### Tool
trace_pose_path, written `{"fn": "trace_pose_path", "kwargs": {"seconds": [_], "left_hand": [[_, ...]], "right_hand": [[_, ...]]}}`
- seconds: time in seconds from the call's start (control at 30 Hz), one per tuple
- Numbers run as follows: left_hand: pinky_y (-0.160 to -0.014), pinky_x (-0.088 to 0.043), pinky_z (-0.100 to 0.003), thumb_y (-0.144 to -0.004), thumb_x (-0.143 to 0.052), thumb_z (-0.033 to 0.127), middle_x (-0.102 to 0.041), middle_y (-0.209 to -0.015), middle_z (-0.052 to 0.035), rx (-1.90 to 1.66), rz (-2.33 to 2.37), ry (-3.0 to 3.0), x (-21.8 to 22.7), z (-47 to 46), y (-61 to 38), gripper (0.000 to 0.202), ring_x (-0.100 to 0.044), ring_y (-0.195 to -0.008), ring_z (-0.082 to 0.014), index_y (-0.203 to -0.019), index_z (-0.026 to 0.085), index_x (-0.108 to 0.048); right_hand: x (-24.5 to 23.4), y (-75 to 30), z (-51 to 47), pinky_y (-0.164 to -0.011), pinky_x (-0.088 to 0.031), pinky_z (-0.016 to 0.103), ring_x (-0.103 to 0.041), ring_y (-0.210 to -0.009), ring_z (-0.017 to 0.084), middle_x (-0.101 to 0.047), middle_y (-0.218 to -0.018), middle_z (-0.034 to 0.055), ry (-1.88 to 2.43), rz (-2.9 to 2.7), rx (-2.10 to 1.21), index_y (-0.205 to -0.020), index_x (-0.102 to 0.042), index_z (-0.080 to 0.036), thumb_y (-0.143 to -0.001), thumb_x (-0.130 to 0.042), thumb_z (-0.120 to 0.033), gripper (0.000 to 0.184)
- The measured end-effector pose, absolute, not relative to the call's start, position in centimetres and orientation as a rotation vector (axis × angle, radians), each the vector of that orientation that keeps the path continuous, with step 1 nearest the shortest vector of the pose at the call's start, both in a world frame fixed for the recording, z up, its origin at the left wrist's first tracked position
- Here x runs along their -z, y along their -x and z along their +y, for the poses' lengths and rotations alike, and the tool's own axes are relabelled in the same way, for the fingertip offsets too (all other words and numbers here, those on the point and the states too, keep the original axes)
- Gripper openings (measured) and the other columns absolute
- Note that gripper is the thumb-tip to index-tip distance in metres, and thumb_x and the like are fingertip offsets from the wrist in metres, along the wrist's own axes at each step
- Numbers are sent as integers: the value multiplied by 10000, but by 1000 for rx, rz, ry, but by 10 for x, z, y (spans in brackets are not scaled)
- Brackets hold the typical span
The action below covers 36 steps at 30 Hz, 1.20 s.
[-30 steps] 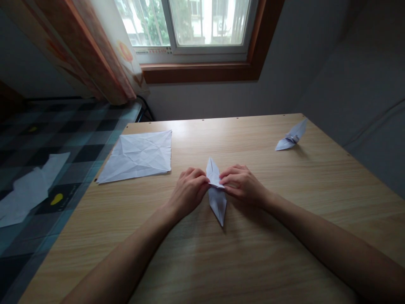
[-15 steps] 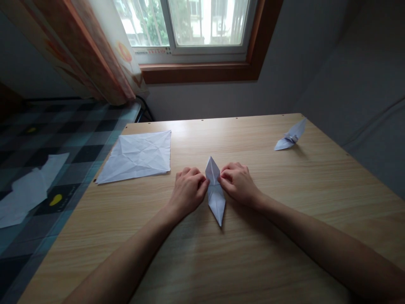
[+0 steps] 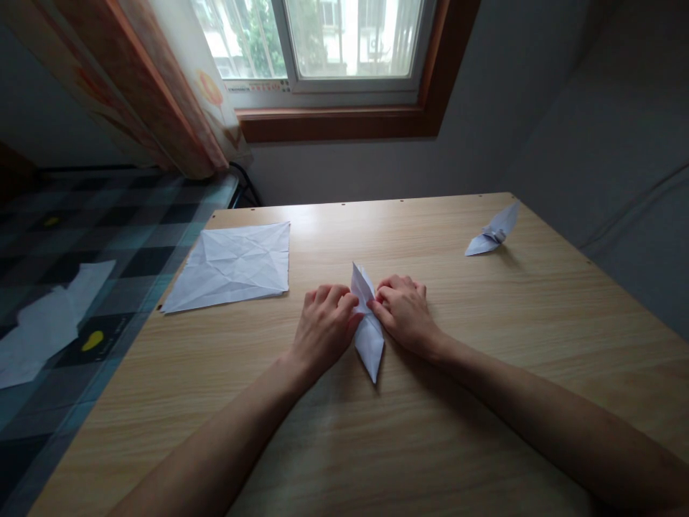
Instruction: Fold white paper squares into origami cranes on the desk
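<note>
A folded white paper (image 3: 369, 346), long and pointed at both ends, lies on the wooden table between my hands. My left hand (image 3: 327, 323) pinches its left edge near the middle, with thumb and fingers curled in. From the other side, my right hand (image 3: 403, 310) grips the right edge with its fingertips. The far half of the paper stands partly raised, its flap lifted from the fold. The near point rests toward me. My fingers cover part of the middle crease.
A creased white sheet (image 3: 237, 266) is spread at the table's left. At the far right stands a folded paper crane (image 3: 492, 233). Beyond the table's left edge, more white paper (image 3: 48, 327) rests on a checked cloth (image 3: 32, 251). A window (image 3: 349, 43) is behind the table.
The far half of the folded paper has turned from flat to partly raised, its tip shifting slightly left. My left fingers have moved in over the paper's middle.
</note>
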<state>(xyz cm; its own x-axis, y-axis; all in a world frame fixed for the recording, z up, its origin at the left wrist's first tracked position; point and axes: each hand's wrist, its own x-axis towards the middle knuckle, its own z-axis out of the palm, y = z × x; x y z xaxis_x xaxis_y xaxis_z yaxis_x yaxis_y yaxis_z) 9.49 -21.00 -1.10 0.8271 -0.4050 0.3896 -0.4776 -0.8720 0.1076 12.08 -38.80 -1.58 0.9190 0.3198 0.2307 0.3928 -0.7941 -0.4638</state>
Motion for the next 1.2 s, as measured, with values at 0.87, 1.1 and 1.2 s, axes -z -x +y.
{"fn": "trace_pose_path", "kwargs": {"seconds": [0.87, 1.1, 1.2], "left_hand": [[-902, -468, -382, -944, -500, 189, -712, -1117, -53, -584, -941, -2671, 16, -208, -98, 171, -638, -1023, -218, -877, 181, -657], [-881, -504, -351, -934, -515, 157, -700, -1006, -81, -583, -933, -2673, 19, -207, -98, 150, -641, -971, -207, -848, 163, -637], [-822, -517, -324, -945, -491, 158, -674, -925, -78, -508, -906, -2712, 18, -208, -97, 175, -639, -910, -196, -832, 162, -624]], "right_hand": [[24, -125, -398, -1071, -217, 526, -406, -1337, 268, -541, -1400, 63, 2647, -804, 185, -1300, -545, -238, -986, -430, -301, 340], [21, -123, -400, -1065, -246, 493, -444, -1298, 274, -563, -1368, 95, 2590, -802, 285, -1244, -583, -214, -959, -504, -313, 311], [20, -120, -401, -1020, -326, 438, -542, -1168, 260, -662, -1206, 100, 2534, -788, 383, -1171, -629, -185, -928, -567, -276, 267]]}}
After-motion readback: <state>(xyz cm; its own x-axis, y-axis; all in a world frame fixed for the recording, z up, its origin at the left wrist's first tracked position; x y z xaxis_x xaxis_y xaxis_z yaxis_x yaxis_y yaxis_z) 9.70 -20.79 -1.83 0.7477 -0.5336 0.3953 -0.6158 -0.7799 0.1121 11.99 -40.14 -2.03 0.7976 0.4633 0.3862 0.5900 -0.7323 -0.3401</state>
